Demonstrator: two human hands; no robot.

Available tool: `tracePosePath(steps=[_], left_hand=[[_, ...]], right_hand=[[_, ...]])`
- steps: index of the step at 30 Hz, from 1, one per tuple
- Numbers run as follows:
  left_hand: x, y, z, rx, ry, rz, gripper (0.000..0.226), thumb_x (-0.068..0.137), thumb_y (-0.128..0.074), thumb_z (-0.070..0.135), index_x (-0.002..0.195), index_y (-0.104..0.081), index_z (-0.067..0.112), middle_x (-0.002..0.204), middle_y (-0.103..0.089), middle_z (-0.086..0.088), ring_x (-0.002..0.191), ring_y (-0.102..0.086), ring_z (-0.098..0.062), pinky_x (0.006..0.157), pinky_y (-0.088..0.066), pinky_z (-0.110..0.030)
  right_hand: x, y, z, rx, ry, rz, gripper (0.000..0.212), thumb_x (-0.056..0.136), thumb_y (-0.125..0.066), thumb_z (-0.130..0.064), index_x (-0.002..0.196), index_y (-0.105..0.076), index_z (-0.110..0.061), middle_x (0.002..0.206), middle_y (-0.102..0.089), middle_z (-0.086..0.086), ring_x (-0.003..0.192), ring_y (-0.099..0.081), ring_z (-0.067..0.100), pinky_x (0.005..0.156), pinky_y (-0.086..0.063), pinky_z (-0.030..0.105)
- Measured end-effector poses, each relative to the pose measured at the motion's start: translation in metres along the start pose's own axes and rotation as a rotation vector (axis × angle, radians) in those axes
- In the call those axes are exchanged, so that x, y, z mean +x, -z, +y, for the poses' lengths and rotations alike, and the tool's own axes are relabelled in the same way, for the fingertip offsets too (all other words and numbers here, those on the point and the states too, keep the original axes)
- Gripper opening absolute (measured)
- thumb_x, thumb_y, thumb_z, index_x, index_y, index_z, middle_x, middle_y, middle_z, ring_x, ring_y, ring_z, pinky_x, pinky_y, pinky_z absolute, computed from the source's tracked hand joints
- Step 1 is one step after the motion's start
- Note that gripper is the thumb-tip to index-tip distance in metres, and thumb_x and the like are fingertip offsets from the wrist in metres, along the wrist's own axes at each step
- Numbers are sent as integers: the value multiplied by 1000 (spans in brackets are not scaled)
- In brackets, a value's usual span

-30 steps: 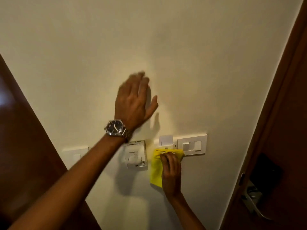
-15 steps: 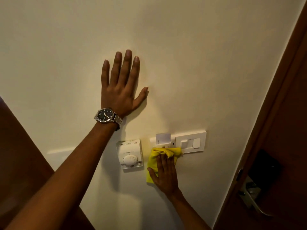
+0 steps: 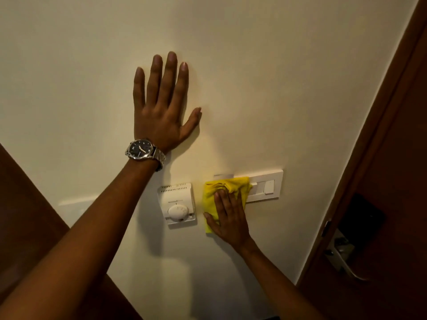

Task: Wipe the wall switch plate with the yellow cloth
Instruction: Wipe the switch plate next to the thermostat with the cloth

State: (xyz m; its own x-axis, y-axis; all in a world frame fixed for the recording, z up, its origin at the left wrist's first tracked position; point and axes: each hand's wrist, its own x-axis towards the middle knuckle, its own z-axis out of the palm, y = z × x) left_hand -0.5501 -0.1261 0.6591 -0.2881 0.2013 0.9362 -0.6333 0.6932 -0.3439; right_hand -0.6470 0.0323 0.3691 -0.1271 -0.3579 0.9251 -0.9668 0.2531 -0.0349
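A white wall switch plate (image 3: 265,187) is set in the cream wall, right of centre. The yellow cloth (image 3: 225,189) covers the plate's left part, and my right hand (image 3: 228,217) presses it flat against the wall from below, fingers pointing up. The plate's right rocker switches stay visible. My left hand (image 3: 161,109), a metal watch on its wrist, lies flat and spread on the bare wall above and to the left, holding nothing.
A white thermostat with a round dial (image 3: 178,204) sits just left of the cloth. Another white plate (image 3: 74,204) is partly hidden behind my left forearm. A brown door with a metal handle (image 3: 342,257) stands at the right; dark wood (image 3: 27,215) at the left.
My left hand came down flat on the wall with fingers spread. My right hand slid the cloth upward onto the left part of the switch plate, covering the small card holder.
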Motion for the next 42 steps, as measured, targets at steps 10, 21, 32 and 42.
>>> tracePosePath(steps=[10,21,32,42], left_hand=[[-1,-2,-2,-7,2,5,81,105,-44,63,167,-27,13,171,-29,-16,159,-26,-38,130,-20,-59],[-2,-5,-2,-11,1,15,82,105,-44,63,168,-25,14,172,-27,-14,160,-24,-36,133,-14,-55],[1,4,-3,4,-10,-5,78,105,-44,62,164,-34,11,168,-36,-18,157,-32,-38,128,-25,-59],[2,2,-2,7,-6,-10,78,106,-40,63,164,-33,11,168,-36,-17,157,-31,-38,128,-25,-60]], right_hand=[[5,0,6,-34,6,7,82,98,-56,-48,159,-16,-12,168,-10,4,153,-21,25,119,-27,50],[2,6,7,-10,84,-54,81,98,-55,-46,159,-14,-11,164,-19,10,150,-27,30,117,-33,53],[-23,5,10,-68,13,-162,54,108,-30,-40,157,-23,-18,167,-6,9,148,-27,39,118,-16,54],[-28,11,5,-5,-126,-191,56,108,-26,-38,160,-8,-28,169,4,8,155,2,36,115,-22,63]])
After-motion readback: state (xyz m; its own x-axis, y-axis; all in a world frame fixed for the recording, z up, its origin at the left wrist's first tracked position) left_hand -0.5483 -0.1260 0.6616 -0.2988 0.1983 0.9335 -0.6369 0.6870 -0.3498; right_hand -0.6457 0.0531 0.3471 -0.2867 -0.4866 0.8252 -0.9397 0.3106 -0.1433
